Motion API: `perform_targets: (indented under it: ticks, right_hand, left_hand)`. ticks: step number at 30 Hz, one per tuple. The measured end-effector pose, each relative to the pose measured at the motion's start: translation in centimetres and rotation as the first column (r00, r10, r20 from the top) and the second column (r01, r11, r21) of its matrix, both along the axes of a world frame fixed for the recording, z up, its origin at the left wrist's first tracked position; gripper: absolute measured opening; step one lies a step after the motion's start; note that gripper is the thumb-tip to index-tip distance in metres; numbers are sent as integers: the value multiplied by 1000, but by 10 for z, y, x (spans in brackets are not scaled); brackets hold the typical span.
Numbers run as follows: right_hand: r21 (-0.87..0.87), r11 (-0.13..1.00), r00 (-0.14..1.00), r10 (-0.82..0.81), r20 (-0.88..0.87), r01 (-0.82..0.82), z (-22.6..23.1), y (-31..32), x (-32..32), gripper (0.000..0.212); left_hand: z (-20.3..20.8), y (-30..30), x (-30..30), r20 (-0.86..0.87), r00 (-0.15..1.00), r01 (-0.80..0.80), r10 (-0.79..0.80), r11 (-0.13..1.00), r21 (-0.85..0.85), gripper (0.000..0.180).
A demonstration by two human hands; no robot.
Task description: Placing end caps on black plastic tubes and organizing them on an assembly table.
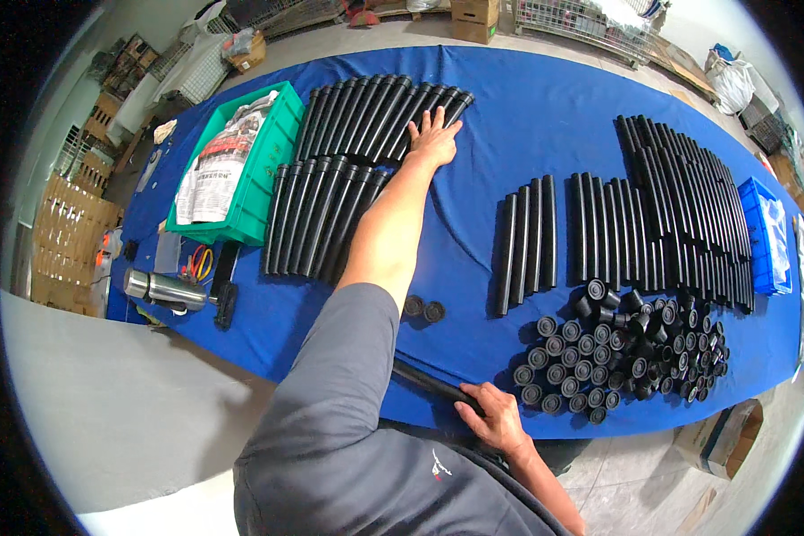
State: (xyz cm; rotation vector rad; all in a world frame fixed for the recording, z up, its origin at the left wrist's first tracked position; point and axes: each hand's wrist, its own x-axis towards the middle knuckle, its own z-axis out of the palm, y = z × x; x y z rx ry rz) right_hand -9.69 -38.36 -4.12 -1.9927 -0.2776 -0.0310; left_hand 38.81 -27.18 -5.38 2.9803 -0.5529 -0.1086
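My left hand point(432, 143) reaches far across the table, fingers spread, resting at the right end of the far row of capped black tubes point(362, 116). A nearer row of capped black tubes point(317, 214) lies below it, partly hidden by my left arm. At the table's front edge, my right hand point(496, 418) is closed around the end of a black tube point(433, 382). The tube's other end is hidden behind my left sleeve. Two loose round black caps point(422, 309) lie just right of my left arm. Many more black caps point(572, 366) are gathered right of my right hand.
Plain black tubes point(527, 241) lie in groups on the right, beside a blue bin point(764, 237). To the left stand a green crate point(277, 134) with newspaper, a steel flask point(165, 290) and scissors point(199, 264). A blue cloth point(473, 188) covers the table.
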Motion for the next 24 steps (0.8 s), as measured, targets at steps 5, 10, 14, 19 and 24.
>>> perform_targets:
  ticks: [5, 10, 14, 19, 24]
  right_hand:
    - [-11, 1000, 999, -9, -31, 9, 4, -2, -3, 31]
    - [-9, 1000, 1000, -7, -22, 6, 0, -4, -6, 30]
    - [-20, 1000, 1000, -22, 0, 22, 1, -3, -6, 30]
    - [-30, 999, 997, -34, 62, 36, 3, -3, -4, 30]
    - [37, 999, 1000, -25, 0, 25, 2, 8, -5, 32]
  left_hand:
    - [20, 6, -21, 83, 992, 106, -98, 991, -87, 41]
    - [104, -8, -129, 373, 905, 419, -206, 587, -693, 33]
    - [193, -21, -335, 148, 588, -88, -795, -244, -966, 16]
    - [238, -38, -485, 637, 189, -805, -747, -490, -335, 24]
    - [228, -24, -479, 655, 26, -653, -755, -509, -561, 9]
